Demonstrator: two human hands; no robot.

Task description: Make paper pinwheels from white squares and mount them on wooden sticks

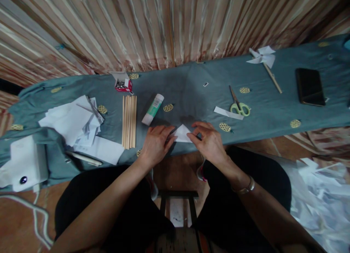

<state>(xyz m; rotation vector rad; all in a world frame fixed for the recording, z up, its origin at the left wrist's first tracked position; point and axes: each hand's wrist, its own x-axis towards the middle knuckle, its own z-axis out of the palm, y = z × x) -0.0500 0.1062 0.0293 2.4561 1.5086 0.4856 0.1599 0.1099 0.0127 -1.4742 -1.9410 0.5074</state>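
A small piece of white paper (pixel 182 134), folded to a triangle, lies at the front edge of the cloth-covered table between my hands. My left hand (pixel 156 142) pinches its left corner between thumb and fingers. On the opposite corner, my right hand (pixel 210 140) presses with thumb and index finger. A glue stick (pixel 153 109) with a green label lies just beyond my left hand. Past my right hand are green-handled scissors (pixel 238 104) and a cut paper strip (pixel 228 113). Left of the glue stick, several wooden sticks (pixel 129 122) lie side by side.
Loose white paper sheets (pixel 68 121) are piled at the left, near a white device (pixel 28 163) with cables. Behind the sticks stands an opened red box of metal pins (pixel 123 84). At the right lie a paper pinwheel (pixel 264 57) on a stick and a black phone (pixel 310 87).
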